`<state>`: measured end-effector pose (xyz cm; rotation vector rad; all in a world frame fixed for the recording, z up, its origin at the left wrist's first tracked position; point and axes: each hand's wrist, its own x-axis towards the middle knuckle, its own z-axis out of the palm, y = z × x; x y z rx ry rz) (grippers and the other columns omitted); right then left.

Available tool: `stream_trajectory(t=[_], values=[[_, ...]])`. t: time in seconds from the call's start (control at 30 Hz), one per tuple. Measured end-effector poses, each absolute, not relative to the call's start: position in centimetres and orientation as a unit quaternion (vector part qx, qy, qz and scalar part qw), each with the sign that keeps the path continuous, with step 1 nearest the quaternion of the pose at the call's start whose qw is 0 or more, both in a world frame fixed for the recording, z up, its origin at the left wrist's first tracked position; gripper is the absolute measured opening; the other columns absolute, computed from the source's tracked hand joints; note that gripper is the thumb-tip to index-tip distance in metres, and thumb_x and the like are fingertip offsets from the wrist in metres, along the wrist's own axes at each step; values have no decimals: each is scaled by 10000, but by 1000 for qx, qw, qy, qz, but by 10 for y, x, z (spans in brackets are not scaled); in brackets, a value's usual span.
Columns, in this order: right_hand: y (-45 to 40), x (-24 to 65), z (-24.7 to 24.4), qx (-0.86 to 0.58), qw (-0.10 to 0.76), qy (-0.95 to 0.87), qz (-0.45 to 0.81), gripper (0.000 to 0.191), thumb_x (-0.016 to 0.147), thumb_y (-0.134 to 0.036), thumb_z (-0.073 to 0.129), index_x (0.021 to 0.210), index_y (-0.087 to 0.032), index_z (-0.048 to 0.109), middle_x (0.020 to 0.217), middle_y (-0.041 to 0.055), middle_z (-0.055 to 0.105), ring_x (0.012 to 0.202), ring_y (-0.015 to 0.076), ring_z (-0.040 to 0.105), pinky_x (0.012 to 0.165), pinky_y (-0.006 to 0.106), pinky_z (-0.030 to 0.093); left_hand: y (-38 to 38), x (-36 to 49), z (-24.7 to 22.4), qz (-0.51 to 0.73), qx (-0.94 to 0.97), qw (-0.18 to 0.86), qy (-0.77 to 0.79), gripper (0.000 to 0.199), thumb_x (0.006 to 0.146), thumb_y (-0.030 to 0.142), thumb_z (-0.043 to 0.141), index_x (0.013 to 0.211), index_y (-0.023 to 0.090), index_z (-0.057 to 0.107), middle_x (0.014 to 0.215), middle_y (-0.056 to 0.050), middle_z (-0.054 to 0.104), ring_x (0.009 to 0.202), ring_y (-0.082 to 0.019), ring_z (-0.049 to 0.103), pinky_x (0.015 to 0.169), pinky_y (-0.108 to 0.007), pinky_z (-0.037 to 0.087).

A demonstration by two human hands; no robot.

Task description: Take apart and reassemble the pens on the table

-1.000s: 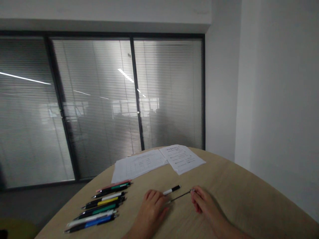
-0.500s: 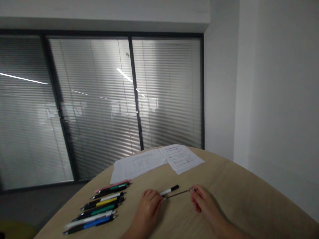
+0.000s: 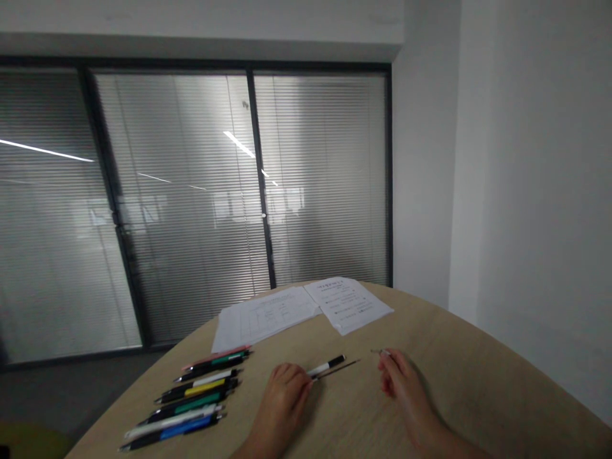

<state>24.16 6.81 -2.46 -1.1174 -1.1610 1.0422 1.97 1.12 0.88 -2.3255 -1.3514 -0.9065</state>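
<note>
My left hand point(image 3: 285, 392) is closed near the middle of the table, with a thin dark pen refill point(image 3: 340, 368) sticking out from its fingertips to the right. Just behind the refill, a white pen barrel with a black end point(image 3: 327, 365) also shows past those fingers; whether the hand grips it or it lies on the table I cannot tell. To the right, my right hand point(image 3: 398, 376) pinches a small thin piece point(image 3: 377, 351) between thumb and forefinger, too small to make out fully. A gap separates it from the refill's tip.
Several pens lie in a row at the left, among them a blue and black pen point(image 3: 172, 432) and a yellow one point(image 3: 205, 387). Printed sheets point(image 3: 268, 312) lie on the round wooden table point(image 3: 459, 357) toward its far edge, before a glass partition with blinds.
My right hand has moved right and slightly up, away from the refill's tip, with the small piece in its fingers. My left hand has stayed in place.
</note>
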Motion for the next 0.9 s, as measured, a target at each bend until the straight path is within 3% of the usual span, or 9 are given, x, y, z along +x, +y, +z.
stream_trajectory(t=[0.2, 0.9], values=[[70, 240, -28, -476, 584, -491, 438, 290, 684, -509, 473, 640, -222, 483, 451, -59, 440, 388, 115, 418, 391, 235, 294, 5, 27, 5, -234, -850, 190, -432, 180, 803, 114, 433, 725, 183, 579, 718, -38, 615, 700, -173, 535, 678, -328, 434], [66, 237, -24, -468, 529, -558, 436, 253, 686, -460, 451, 630, -215, 472, 498, -58, 428, 412, 99, 407, 411, 222, 308, 6, 30, 8, -219, -828, 142, -496, 109, 746, 102, 513, 724, 167, 597, 793, -65, 627, 760, -195, 565, 667, -332, 498]])
